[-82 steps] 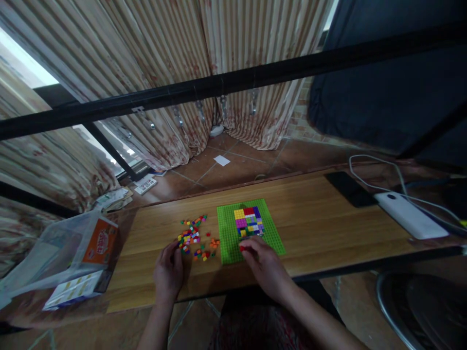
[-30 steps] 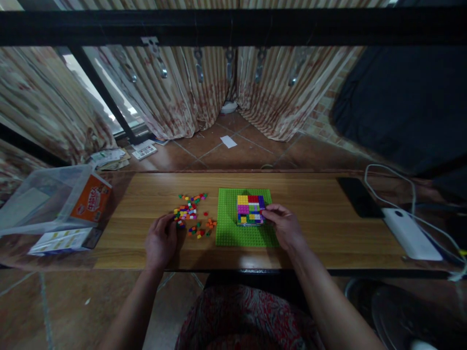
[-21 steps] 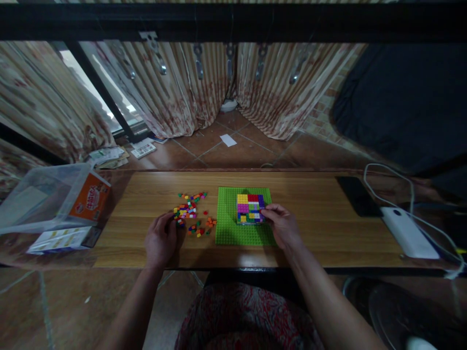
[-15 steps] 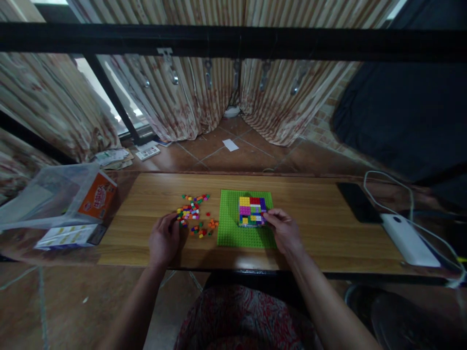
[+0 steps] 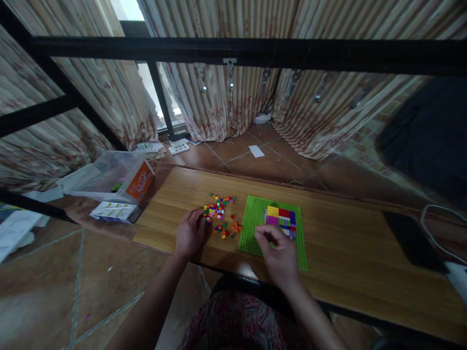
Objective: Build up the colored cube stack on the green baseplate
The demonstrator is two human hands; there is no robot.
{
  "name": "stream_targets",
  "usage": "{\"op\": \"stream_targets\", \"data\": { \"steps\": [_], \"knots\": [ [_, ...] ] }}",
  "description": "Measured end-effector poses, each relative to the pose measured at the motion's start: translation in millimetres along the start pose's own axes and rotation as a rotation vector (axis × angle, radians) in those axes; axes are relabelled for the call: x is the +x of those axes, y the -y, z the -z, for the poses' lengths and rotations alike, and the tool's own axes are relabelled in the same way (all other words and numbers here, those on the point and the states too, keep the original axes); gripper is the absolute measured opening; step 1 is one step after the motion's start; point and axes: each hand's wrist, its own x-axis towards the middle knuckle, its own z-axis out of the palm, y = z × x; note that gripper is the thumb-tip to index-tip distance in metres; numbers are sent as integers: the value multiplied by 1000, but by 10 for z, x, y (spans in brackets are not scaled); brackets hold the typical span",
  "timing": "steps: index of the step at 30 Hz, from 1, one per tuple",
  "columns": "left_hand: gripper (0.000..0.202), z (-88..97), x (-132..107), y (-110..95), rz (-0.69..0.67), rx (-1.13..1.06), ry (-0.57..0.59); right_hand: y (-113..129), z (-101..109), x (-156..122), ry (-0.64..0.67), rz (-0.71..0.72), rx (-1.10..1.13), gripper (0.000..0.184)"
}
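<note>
My right hand (image 5: 279, 253) hovers above the green baseplate (image 5: 251, 218), just left of a multicoloured brick block (image 5: 280, 218) and covering its lower left corner. Its thumb and index finger curl into a ring with the tips together, and no brick shows between them. The block has yellow, red, blue, purple and white toy bricks on top. My left hand (image 5: 190, 234) rests on the table at the left edge of a scatter of small loose bricks (image 5: 215, 211). Its fingers are bent together at the pile, and whatever they pinch is hidden.
The wooden table (image 5: 346, 262) carries a black phone (image 5: 412, 240) and a white cable (image 5: 434, 233) at its right. On the left stand a clear plastic bin (image 5: 113, 170) with an orange label and a white box (image 5: 116, 212). A black rail (image 5: 233, 51) crosses beyond the table.
My right hand has left the right side of the brick block and moved to its left. My left hand stays by the loose bricks. The view has turned to the left.
</note>
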Motion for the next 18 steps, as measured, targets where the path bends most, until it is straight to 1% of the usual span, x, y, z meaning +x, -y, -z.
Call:
{"op": "stream_targets", "data": {
  "steps": [1,3,6,9,11,14,18],
  "knots": [
    [28,5,-2,-7,5,-1,3,13,-108,55,66,35,-40,14],
    [28,11,-7,-18,14,-4,8,-4,-325,197,153,85,-113,17],
    [27,5,-16,-18,16,-12,1,-91,-619,449,212,133,-239,23],
    [26,-8,-25,-3,-2,-21,-5,-169,-829,685,294,157,-392,28],
    [25,-13,-29,5,-14,-27,-8,-191,-909,804,371,148,-502,29],
    [24,-12,-34,6,-21,-27,-21,-195,-961,911,487,146,-640,27],
    [23,-12,-41,-2,-20,-29,-31,-204,-986,965,552,166,-714,24]
  ]
}}
